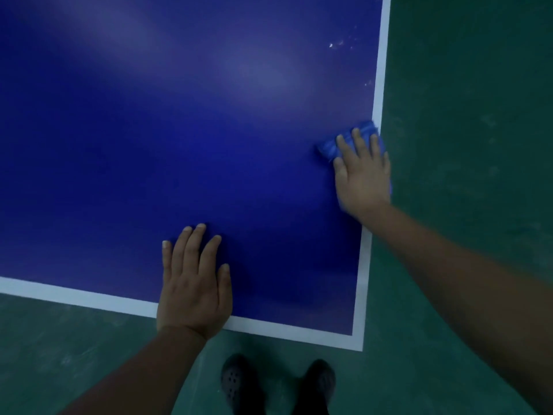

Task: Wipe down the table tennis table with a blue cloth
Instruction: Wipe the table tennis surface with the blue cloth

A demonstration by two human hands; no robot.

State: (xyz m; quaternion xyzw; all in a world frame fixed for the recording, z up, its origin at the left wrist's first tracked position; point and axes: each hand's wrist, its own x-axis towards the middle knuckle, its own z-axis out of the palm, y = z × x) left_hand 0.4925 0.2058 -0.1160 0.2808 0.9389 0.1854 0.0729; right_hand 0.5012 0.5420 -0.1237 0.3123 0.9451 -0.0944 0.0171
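- A dark blue table tennis table (pixel 179 130) with a white painted border line is seen from above, with its near right corner in view.
- A crumpled blue cloth (pixel 347 142) is pressed flat against the tabletop at the right edge, where it touches the white sideline.
- The cloth is covered by the right hand (pixel 362 175), whose fingers are laid out straight on top of it; the cloth is pressed down rather than clenched.
- The left hand (pixel 194 286) is rested palm-down on the table near the front edge, with the fingers spread straight, nothing grasped, and the heel of the palm lying across the white end line.
- A few pale specks (pixel 335 44) are seen on the blue surface farther up, near the right sideline.
- A green floor (pixel 463 115) is seen around the table, and two dark perforated shoes (pixel 278 384) are seen below the front edge.
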